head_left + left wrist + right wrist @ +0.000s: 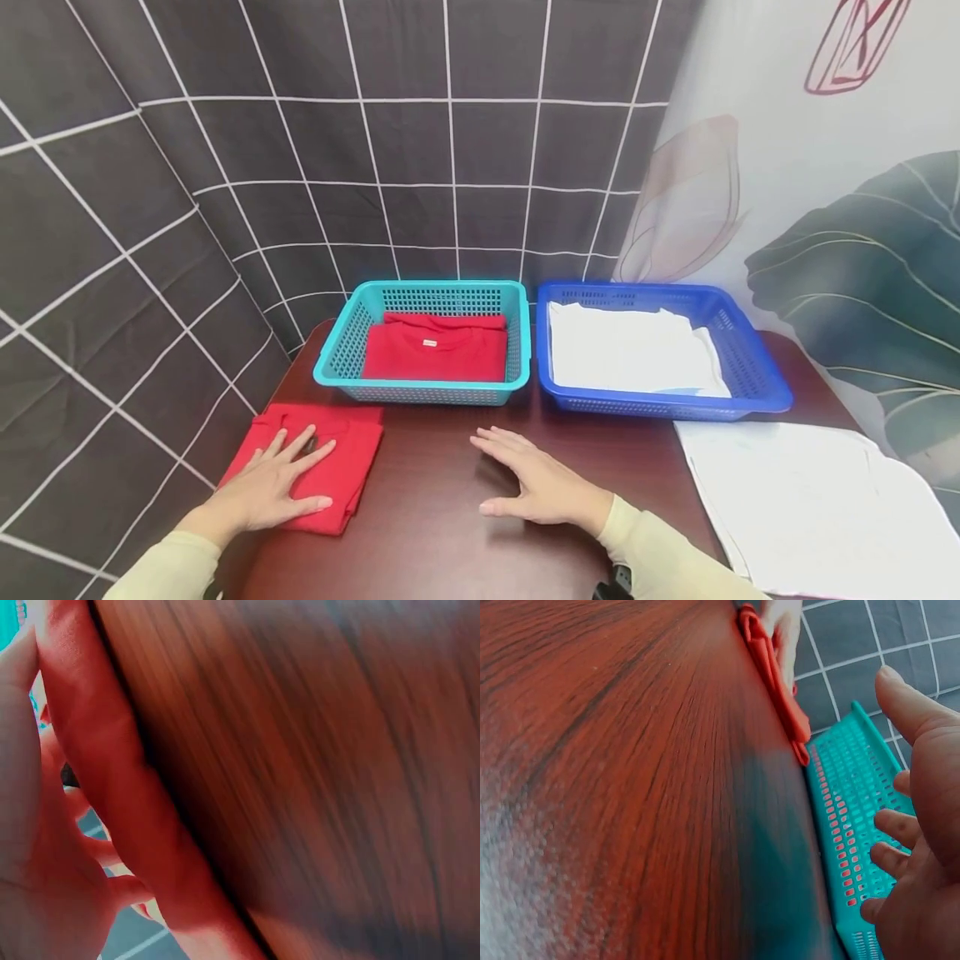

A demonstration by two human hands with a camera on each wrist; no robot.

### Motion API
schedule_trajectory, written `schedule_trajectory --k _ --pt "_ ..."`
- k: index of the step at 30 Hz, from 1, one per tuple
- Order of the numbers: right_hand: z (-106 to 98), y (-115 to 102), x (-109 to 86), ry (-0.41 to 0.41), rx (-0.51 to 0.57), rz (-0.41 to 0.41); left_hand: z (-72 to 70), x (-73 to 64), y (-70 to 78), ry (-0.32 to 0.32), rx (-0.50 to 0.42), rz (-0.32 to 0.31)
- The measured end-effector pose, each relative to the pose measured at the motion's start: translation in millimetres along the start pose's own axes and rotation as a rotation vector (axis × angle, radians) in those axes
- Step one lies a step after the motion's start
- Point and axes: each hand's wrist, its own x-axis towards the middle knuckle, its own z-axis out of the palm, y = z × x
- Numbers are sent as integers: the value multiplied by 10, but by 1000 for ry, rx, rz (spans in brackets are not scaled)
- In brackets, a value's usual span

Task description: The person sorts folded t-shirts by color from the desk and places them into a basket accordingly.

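Red folded garment (342,475) lies flat on the bench (427,508), 9 o'clock from the right hand (551,487); left hand (262,492) rests on top, fingers spread, grasping nothing. Right hand hovers over the bench, fingers released, likewise holding nothing. Clocked from that hand: teal basket (420,393) with red clothing (442,357) at 11, blue basket (652,406) with white clothing (630,350) at 1, folded white fabric (817,508) at 3.
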Motion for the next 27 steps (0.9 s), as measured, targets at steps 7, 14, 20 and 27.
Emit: schedule_trajectory --k 7,14,20,27 --pt "-2 18 -36 0 4 41 87 82 300 12 22 49" --pt "24 82 -112 31 -28 122 130 271 854 -63 21 51" --pt "84 98 -168 54 -36 210 198 461 1390 -105 20 92" --pt "47 153 -258 66 -53 324 263 689 2039 -141 54 84"
